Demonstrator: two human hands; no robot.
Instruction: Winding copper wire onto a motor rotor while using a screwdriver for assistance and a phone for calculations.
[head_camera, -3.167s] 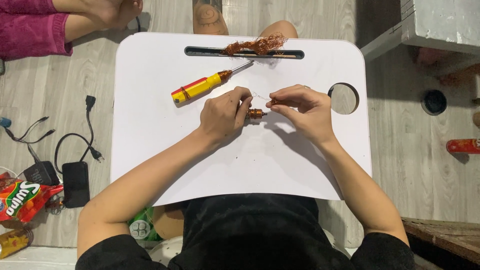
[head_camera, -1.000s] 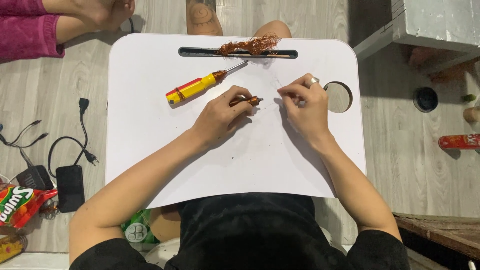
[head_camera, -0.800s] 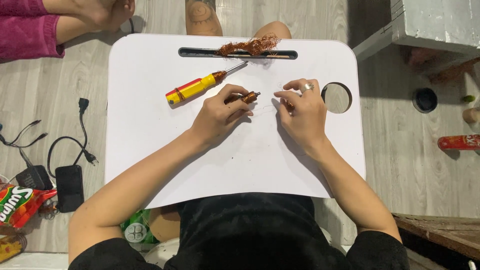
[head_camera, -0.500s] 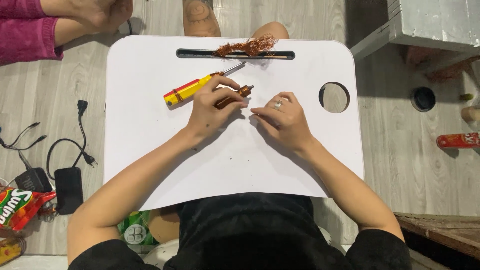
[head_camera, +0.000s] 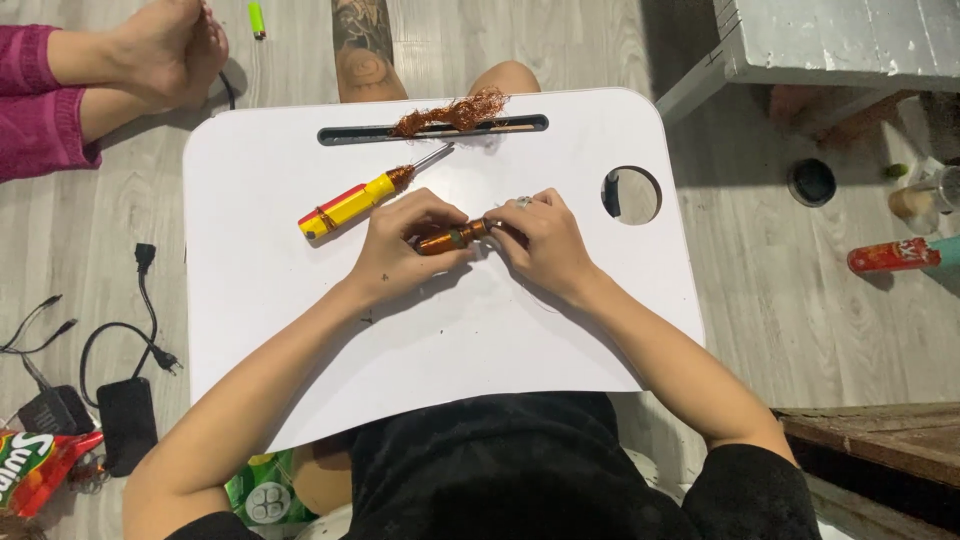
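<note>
Copper-wound small cylindrical piece (head_camera: 452, 237) held between both my hands over the middle of the white lap table (head_camera: 260, 300)

Its long axis runs nearly left to right, tilted slightly up toward my right; my left hand (head_camera: 405, 250) pinches the left end in closed fingers, my right hand (head_camera: 545, 240) closes over the right end, so both sit equally near. Just beyond my left hand lies the yellow-and-red handled screwdriver (head_camera: 365, 195), apart from it, and a tangle of copper wire (head_camera: 450, 113) rests on the table's far slot
</note>
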